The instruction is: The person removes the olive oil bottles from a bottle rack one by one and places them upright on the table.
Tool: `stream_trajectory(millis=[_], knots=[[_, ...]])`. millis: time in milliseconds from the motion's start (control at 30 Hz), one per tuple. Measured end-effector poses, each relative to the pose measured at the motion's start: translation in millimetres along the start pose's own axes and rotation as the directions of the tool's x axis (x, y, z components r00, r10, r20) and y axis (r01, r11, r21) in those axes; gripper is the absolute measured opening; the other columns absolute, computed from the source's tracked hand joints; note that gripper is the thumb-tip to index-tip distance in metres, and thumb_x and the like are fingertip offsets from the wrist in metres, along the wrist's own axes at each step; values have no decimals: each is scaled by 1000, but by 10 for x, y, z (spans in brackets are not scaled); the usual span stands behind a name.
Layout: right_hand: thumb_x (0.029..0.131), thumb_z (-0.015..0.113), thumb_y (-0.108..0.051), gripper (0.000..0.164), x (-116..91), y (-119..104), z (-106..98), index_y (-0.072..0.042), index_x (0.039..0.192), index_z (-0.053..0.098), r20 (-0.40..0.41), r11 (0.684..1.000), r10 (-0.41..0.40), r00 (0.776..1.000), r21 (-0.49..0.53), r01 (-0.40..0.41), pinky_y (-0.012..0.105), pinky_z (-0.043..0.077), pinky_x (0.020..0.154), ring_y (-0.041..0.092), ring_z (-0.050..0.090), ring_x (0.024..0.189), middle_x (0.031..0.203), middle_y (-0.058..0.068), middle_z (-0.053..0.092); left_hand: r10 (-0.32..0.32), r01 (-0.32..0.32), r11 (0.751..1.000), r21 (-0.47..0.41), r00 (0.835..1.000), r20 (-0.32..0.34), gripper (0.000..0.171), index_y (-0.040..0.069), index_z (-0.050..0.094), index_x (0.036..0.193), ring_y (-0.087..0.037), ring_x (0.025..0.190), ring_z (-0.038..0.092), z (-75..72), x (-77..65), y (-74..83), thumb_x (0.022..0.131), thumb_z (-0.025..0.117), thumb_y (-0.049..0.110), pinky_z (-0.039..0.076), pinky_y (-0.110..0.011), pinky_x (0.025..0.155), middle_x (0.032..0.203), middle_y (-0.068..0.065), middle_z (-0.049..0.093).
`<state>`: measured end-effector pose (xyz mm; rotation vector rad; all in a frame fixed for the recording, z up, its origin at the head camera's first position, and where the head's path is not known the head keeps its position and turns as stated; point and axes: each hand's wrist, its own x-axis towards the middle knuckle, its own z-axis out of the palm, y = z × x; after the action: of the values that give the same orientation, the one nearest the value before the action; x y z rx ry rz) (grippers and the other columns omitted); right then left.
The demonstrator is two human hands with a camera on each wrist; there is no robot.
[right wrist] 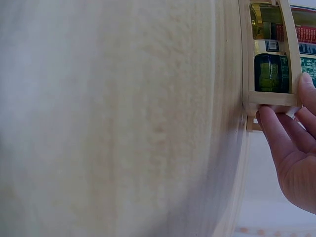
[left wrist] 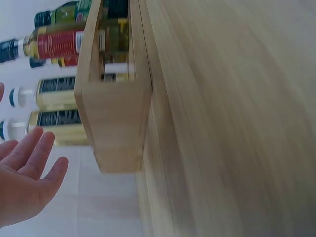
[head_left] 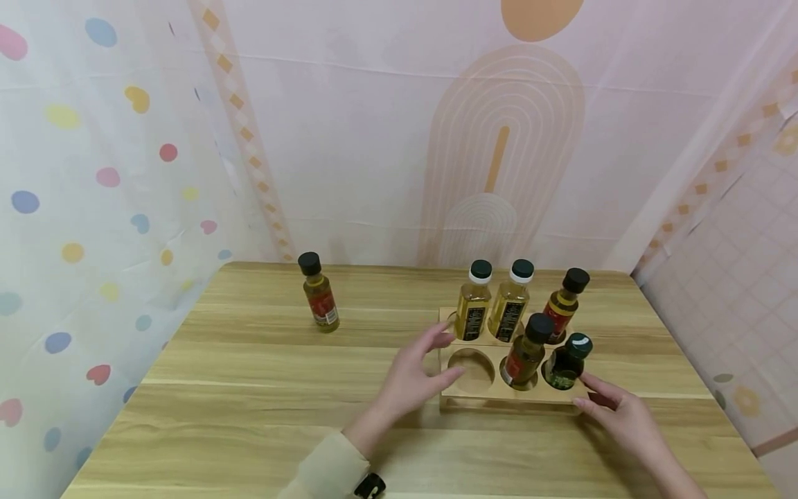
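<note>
A two-tier wooden bottle rack (head_left: 517, 398) stands at the right of the table. Its back row bears two pale-oil bottles (head_left: 472, 310) with dark green caps and a red-labelled bottle (head_left: 557, 313). In front sit another red-labelled bottle (head_left: 522, 360) and a dark green bottle (head_left: 564, 367); the front-left round hole holds no bottle. My right hand (head_left: 623, 419) holds the rack's front right corner, its thumb at the front edge and fingers (right wrist: 276, 128) against the end panel. At the rack's left end, my left hand (head_left: 405, 380) has its fingers spread apart, holding nothing.
A red-labelled bottle with a black cap (head_left: 322, 301) stands alone toward the table's back left. Behind the wooden table (head_left: 249, 402) hangs a patterned curtain (head_left: 349, 138). A black band (head_left: 370, 486) shows by the left sleeve.
</note>
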<state>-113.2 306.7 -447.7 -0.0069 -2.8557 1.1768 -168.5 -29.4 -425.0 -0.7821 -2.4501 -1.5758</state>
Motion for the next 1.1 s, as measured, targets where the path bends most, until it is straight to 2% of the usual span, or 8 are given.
stream_trajectory(millis=[100,200,333,467,567,733,1100], knots=[[84,67,-35,58,3,-5,-5,2,127,54,2,1000,9,1000,-9,-9,19,49,75,24,60,99,125,20,54,56,-56,998,4,998,20,70,11,39,139,-16,114,52,101,32,59,79,74,22,38,-42,99,124,-5,57],[84,67,-36,59,12,-3,-9,2,127,53,9,1000,10,1000,-10,-10,19,49,76,20,60,98,126,20,53,64,-64,998,-4,997,41,71,8,39,138,-15,114,52,195,59,120,79,74,24,37,-39,100,124,-6,57],[84,66,-37,60,19,-4,-12,1,128,53,12,1000,15,1000,-9,-15,16,47,75,19,59,99,127,19,53,55,-55,999,1,996,67,70,11,38,139,-13,115,51,308,93,190,81,73,28,38,-33,100,126,-5,56],[84,66,-38,60,15,-2,-11,1,128,53,14,1000,18,1000,-8,-18,17,47,75,24,59,100,127,19,53,76,-79,996,34,994,78,69,11,39,139,-12,116,50,408,126,248,81,71,31,40,-30,98,127,-4,55],[84,67,-38,60,15,0,-9,1,128,53,11,1000,16,1000,-9,-15,17,47,75,22,60,99,126,19,53,93,-97,995,32,991,94,69,10,39,139,-11,117,49,474,157,287,82,71,32,40,-30,97,128,-4,54],[84,67,-37,59,15,1,-5,1,127,54,4,1000,8,1000,-16,-8,17,46,75,21,60,98,125,19,54,92,-95,995,17,988,122,72,11,36,141,-8,120,46,547,231,366,82,70,35,40,-28,97,132,-1,51],[84,67,-37,59,22,17,3,0,127,54,5,1000,12,1000,-3,-12,19,48,76,24,59,99,125,20,54,107,-106,994,-18,989,99,69,22,35,142,-5,118,46,639,424,519,83,69,34,40,-25,96,130,7,51]])
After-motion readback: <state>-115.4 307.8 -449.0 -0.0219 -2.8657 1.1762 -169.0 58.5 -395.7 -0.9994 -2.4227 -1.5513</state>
